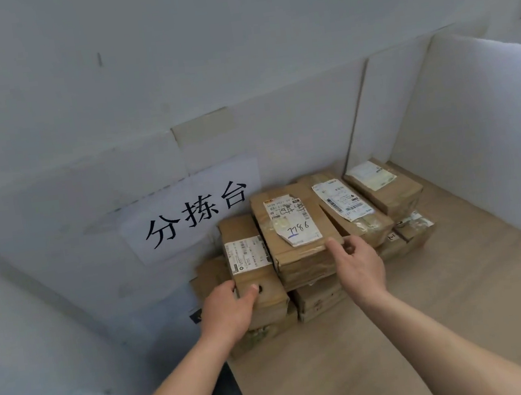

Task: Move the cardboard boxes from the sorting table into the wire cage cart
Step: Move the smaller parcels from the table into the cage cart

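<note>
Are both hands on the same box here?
No, the left hand grips the narrow box at the pile's left, while the right hand pinches the near corner of the wider box with a handwritten number.

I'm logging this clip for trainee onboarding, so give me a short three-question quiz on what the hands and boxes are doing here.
1. True or false: the wire cage cart is in view.
2. The left hand grips: A) the narrow box, leftmost on top; B) the wall sign; C) nothing.
3. Which box does the right hand touch?
Key: 1 false. 2 A. 3 The box with the handwritten label, at its near right corner.
</note>
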{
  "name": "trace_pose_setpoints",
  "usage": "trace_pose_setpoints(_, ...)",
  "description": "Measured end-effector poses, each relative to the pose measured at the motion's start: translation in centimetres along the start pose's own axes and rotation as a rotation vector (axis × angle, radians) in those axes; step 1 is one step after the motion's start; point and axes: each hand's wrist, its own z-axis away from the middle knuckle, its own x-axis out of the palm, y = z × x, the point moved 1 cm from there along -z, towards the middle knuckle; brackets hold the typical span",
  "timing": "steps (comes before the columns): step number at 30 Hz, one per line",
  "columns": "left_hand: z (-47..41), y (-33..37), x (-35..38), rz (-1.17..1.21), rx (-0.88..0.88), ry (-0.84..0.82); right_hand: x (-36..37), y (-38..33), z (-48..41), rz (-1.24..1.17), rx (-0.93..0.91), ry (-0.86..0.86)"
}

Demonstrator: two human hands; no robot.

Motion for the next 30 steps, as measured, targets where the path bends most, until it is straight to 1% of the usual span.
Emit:
trace_pose_setpoints(6,-0.4,-0.5,0.1,0.270,-0.064,0.024,1.5,0.8,0.1,-0.415,0.126,-0.037)
trace_pose_setpoints(9,-0.5,-0.8,-0.2,0.355,-0.068,-0.002,2.0,0.8,0.1,-0.528,0.182,-0.070)
trace_pose_setpoints(17,-0.5,-1.2,-0.5,0.503,-0.103,-0.037,2.1,-0.2,1.0,-0.632,0.217,-0.103)
trace_pose_setpoints(23,0.0,-1.8,-1.7,0.534,-0.104,-0.061,2.0,-1.0,2.3,-0.646,0.212,-0.161)
trace_pose_setpoints(28,1.1,-2.3,-3.5,0.544,-0.065,-0.066,1.5,-1.7,4.5,-0.680,0.217,-0.238)
trace_pose_setpoints(30,2.0,-2.4,-4.4,0.554,-0.036,-0.071,1.1,-2.2,5.8,-0.725,0.220,-0.239)
